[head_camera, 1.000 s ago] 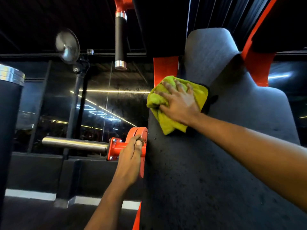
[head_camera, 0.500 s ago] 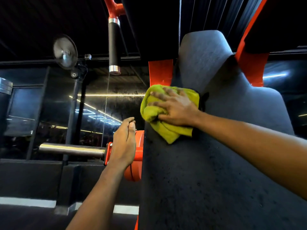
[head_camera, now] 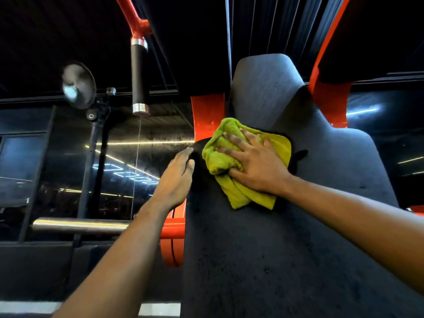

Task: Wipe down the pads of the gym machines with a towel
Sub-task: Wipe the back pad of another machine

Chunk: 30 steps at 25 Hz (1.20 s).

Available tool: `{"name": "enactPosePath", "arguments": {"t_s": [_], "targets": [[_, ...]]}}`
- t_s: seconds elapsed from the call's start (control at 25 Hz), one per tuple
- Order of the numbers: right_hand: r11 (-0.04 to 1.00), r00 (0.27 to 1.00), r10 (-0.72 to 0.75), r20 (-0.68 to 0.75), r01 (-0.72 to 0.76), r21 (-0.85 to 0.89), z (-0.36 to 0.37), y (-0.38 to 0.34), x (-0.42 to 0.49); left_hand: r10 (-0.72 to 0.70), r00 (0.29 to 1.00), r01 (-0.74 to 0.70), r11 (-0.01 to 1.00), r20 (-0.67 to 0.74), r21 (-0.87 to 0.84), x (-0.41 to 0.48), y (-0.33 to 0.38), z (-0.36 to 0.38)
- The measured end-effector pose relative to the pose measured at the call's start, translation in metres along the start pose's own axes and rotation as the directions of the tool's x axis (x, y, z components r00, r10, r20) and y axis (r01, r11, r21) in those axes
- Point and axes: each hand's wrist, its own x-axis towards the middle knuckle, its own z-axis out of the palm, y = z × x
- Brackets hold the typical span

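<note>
**A:** Yellow-green towel: where is it?

**B:** It is bunched on the dark back pad, at the narrow waist under the head section and close to the pad's left edge. The right hand lies flat on it with fingers spread. Its grip is released and it presses rather than clutches.

**A:** And the other hand?

**B:** The left hand rests against the pad's left edge just beside the towel, fingers straight and together, holding nothing.

**A:** Any room to move?

**B:** There is broad bare pad below and to the right, and the narrower head section above. The orange frame stands just behind the towel's upper left corner.

**A:** What differs from half a second ago?

**B:** The left hand was lower then, by the orange disc near the steel bar. It has since climbed to the pad's edge. The towel has slid slightly inward from that edge.
</note>
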Motion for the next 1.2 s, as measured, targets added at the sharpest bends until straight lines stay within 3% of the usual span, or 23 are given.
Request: {"name": "enactPosePath", "arguments": {"t_s": [0.04,0.16,0.28,0.32,0.44,0.48,0.56,0.6,0.64,0.72,0.76,0.88,0.92,0.96,1.0,1.08,1.12,1.2], "targets": [[1.0,1.0,0.01,0.005,-0.01,0.006,-0.005,0.01,-0.002,0.014,1.0,-0.015,0.999,0.021,0.043,0.008,-0.001,0.002],[0.956,0.955,0.291,-0.061,-0.289,0.047,-0.012,0.016,-0.006,0.051,0.997,-0.059,0.987,0.056,0.148,0.028,0.003,0.006],[0.995,0.995,0.101,-0.001,-0.101,-0.007,-0.004,0.031,-0.019,0.091,0.988,-0.119,0.966,0.129,0.229,0.05,0.015,0.016],[0.993,0.993,0.12,-0.013,-0.12,0.0,-0.008,0.041,-0.018,0.08,0.986,-0.114,0.964,0.144,0.241,0.056,0.019,0.019],[0.898,0.895,0.44,-0.078,-0.436,0.063,-0.012,0.04,-0.018,0.021,0.995,-0.044,0.966,0.093,0.255,0.061,0.028,0.025],[0.912,0.909,0.41,-0.071,-0.409,0.034,-0.008,0.037,-0.021,0.014,0.997,-0.033,0.962,0.071,0.272,0.059,0.029,0.026],[0.976,0.976,0.217,-0.016,-0.217,0.02,-0.009,0.054,-0.031,0.008,0.999,-0.023,0.954,0.053,0.298,0.056,0.033,0.029],[0.976,0.976,0.217,-0.03,-0.216,0.022,-0.014,0.068,-0.031,0.001,0.999,-0.014,0.953,0.043,0.301,0.055,0.035,0.03],[0.946,0.945,0.323,-0.052,-0.32,0.052,-0.018,0.077,-0.03,-0.008,0.999,-0.004,0.952,0.037,0.305,0.055,0.038,0.03],[0.795,0.792,0.604,-0.084,-0.593,0.126,-0.016,0.07,-0.034,-0.018,1.0,0.014,0.948,0.011,0.317,0.053,0.043,0.033],[0.777,0.772,0.629,-0.092,-0.622,0.095,-0.01,0.058,-0.041,-0.018,1.0,0.017,0.943,-0.001,0.331,0.052,0.044,0.034],[0.953,0.953,0.303,-0.028,-0.302,0.032,-0.014,0.073,-0.069,-0.007,1.0,0.009,0.924,-0.008,0.383,0.049,0.045,0.034],[0.97,0.97,0.244,-0.016,-0.244,0.016,-0.023,0.099,-0.068,-0.007,1.0,0.007,0.92,-0.001,0.392,0.05,0.045,0.033],[0.955,0.955,0.296,-0.02,-0.296,0.009,-0.031,0.121,-0.062,-0.013,1.0,0.01,0.918,0.006,0.397,0.05,0.046,0.033],[0.899,0.899,0.438,-0.024,-0.437,0.031,-0.035,0.134,-0.058,-0.016,1.0,0.011,0.916,0.009,0.401,0.05,0.046,0.032],[0.698,0.695,0.716,-0.06,-0.712,0.077,-0.03,0.126,-0.057,-0.013,1.0,0.012,0.91,0.001,0.414,0.049,0.047,0.032],[0.682,0.679,0.731,-0.071,-0.728,0.067,-0.025,0.109,-0.064,-0.01,1.0,0.012,0.908,-0.008,0.419,0.048,0.048,0.033],[0.843,0.841,0.537,-0.074,-0.537,0.015,-0.021,0.084,-0.093,-0.001,0.999,0.015,0.904,-0.035,0.428,0.045,0.049,0.036]]}}
